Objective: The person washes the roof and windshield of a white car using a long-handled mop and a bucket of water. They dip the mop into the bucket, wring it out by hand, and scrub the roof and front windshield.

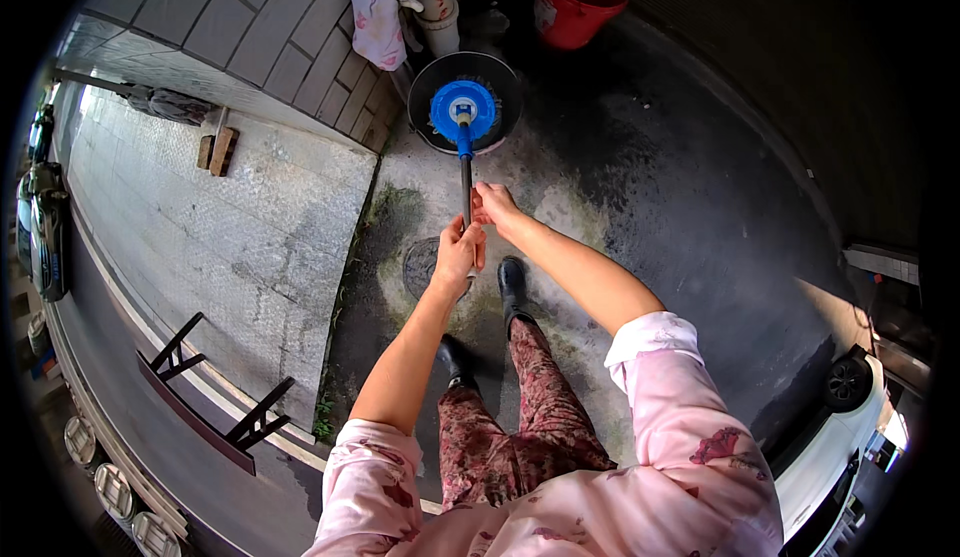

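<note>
My left hand (459, 254) is wrapped around the dark pole (466, 185) of a mop, close to its lower end in the picture. Farther up the pole, my right hand (494, 206) holds it more loosely from the right, fingers partly hidden behind it. At the far end, the round blue plastic mop head (442, 112) overlaps the opening of a black bucket (507, 76). Pale mop strands show around its rim; how deep they sit I cannot tell.
A tiled wall (262, 24), white pipes (439, 28) with a hanging cloth (375, 20), and a red bucket (577, 5) stand beyond. Left are a round cover (421, 260) and an upturned-looking dark bench (202, 414). A white car (832, 444) is at right.
</note>
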Available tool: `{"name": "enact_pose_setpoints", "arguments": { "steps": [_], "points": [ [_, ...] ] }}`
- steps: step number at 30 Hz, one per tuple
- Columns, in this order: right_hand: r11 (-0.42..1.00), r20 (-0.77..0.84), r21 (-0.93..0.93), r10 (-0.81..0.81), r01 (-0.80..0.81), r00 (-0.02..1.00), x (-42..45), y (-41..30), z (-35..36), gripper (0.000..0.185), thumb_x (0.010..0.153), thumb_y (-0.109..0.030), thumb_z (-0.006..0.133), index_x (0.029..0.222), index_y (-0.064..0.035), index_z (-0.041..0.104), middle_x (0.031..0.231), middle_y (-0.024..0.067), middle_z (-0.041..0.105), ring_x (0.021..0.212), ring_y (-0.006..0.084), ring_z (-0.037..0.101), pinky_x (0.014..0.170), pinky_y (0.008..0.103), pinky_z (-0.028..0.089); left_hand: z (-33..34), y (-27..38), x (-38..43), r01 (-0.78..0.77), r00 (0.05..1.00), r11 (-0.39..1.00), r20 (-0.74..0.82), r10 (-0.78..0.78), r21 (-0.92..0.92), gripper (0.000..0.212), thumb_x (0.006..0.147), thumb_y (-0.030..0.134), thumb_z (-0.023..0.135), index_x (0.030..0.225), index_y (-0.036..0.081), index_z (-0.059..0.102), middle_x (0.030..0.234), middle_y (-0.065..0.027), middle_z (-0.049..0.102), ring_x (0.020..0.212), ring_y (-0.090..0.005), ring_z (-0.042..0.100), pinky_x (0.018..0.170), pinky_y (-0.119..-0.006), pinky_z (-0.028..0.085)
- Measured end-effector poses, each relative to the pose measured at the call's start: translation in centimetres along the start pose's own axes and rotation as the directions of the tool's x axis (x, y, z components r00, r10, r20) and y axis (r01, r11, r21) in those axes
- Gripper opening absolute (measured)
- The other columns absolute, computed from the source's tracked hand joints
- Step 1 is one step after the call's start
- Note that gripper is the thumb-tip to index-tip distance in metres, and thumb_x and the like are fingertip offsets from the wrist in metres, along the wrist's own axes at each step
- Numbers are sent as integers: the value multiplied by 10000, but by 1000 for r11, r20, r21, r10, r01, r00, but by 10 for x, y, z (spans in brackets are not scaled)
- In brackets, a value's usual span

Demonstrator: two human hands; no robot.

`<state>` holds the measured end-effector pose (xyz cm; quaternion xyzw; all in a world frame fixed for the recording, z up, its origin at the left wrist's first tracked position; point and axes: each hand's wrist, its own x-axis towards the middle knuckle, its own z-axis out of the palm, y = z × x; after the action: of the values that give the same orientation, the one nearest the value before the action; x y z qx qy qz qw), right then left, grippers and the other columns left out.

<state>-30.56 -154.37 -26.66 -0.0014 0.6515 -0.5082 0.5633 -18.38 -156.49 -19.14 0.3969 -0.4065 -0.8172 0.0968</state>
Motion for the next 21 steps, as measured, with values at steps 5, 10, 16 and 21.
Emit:
{"name": "enact_pose_setpoints", "arguments": {
  "steps": [5,10,16,21],
  "points": [
    [412,-21,-900,-360,139,933,101,16,-11,283,847,-199,463,1071,-28,484,986,133,588,926,267,572,771,373,457,-46,-40,118,172,959,954,-180,-219,-244,80,871,108,465,846,42,427,616,-33,450,392,-104,375,343,-240,286],
    [-86,113,-992,-357,88,927,197,45,-45,465,853,-122,329,1309,-42,283,1399,118,234,1308,254,184,1017,410,229,-74,-78,196,372,906,909,-140,-400,-190,63,860,74,473,839,63,415,621,-29,432,407,-80,342,338,-227,247],
    [-584,360,-804,-334,108,871,227,47,-34,330,808,-121,429,1098,12,516,1080,148,550,1078,274,483,938,424,310,-118,-81,252,349,922,908,-92,-377,-230,77,844,49,492,831,63,417,612,-23,417,410,-71,315,343,-222,232],
    [-699,501,-671,-179,249,847,222,25,-45,148,723,-84,535,842,-25,602,788,116,634,846,265,603,872,428,362,-109,-74,262,355,921,908,-86,-381,-224,88,835,29,492,811,59,413,618,-33,427,426,-73,325,349,-219,231]
  ]
}}
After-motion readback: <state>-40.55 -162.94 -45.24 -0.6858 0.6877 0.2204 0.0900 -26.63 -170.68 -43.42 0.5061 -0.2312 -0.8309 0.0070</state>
